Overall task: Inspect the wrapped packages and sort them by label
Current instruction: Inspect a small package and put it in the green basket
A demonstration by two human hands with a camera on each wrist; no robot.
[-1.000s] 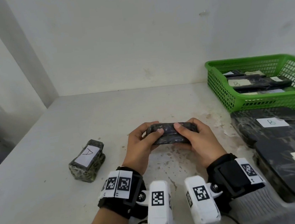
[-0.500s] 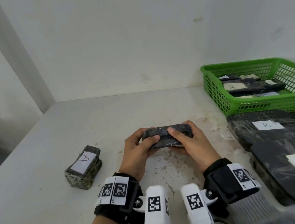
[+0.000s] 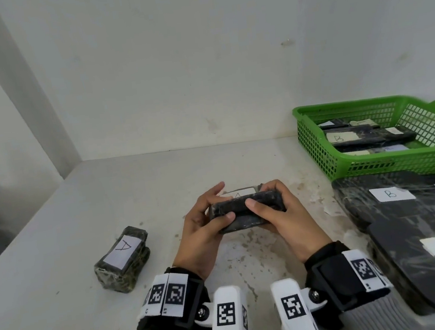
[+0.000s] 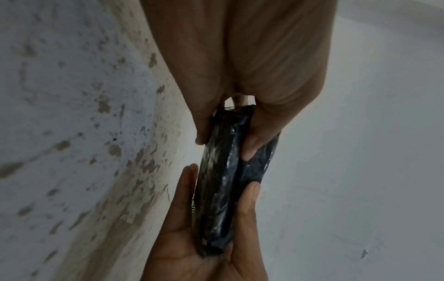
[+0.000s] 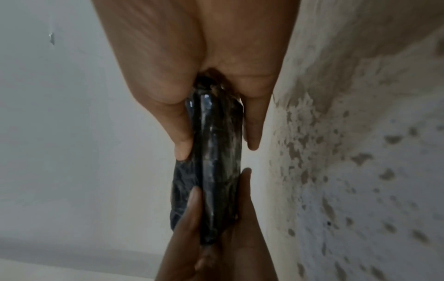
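A small dark wrapped package (image 3: 244,212) (image 4: 223,190) (image 5: 213,171) is held above the table at the centre. My left hand (image 3: 204,226) grips its left end, thumb on the near face, fingers behind. My right hand (image 3: 274,212) grips its right end the same way. A white label (image 3: 237,193) shows on its far top face, with part of a letter that looks like an A. Another wrapped package marked A (image 3: 122,258) lies on the table to the left.
A green basket (image 3: 314,139) at the right back holds several labelled dark packages. In front of it lie large dark wrapped packages marked B (image 3: 408,212). The white table (image 3: 65,320) meets walls at the back and left.
Both hands have tipped the package so its top face turns toward me, and its white label now shows. The A package on the left has not moved.
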